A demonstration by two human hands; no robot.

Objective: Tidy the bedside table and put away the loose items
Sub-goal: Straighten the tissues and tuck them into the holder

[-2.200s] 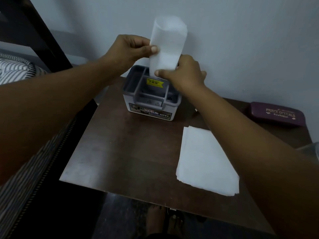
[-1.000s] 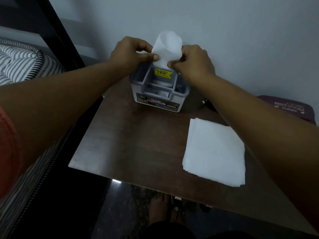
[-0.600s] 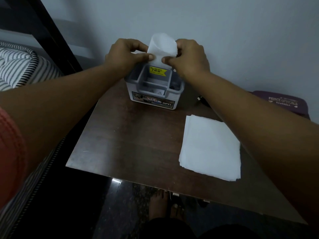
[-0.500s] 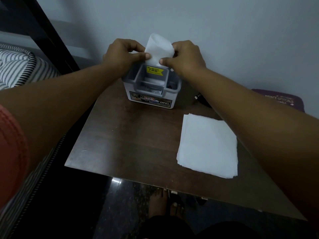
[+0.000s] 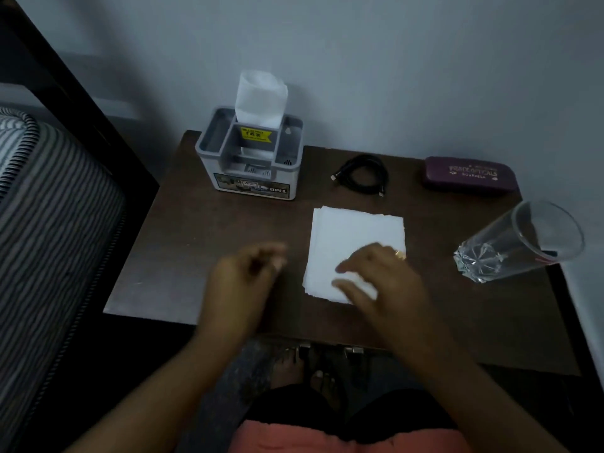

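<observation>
Paper stack (image 5: pixel 356 237) lies under the right grip (image 5: pixel 385 282), spread wide, holding nothing; left grip (image 5: pixel 242 282) loosely curled, empty. A careless sweep could topple the nearby glass (image 5: pixel 519 246).

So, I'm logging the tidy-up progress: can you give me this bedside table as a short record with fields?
organiser: grey plastic organiser box, rear left
put away: rolled white paper sheet, upright in its back compartment
loose: stack of white paper sheets; coiled black cable; maroon spectacle case; clear drinking glass
left hand: empty, fingers loosely curled
right hand: fingers spread over the stack, contact unclear
</observation>
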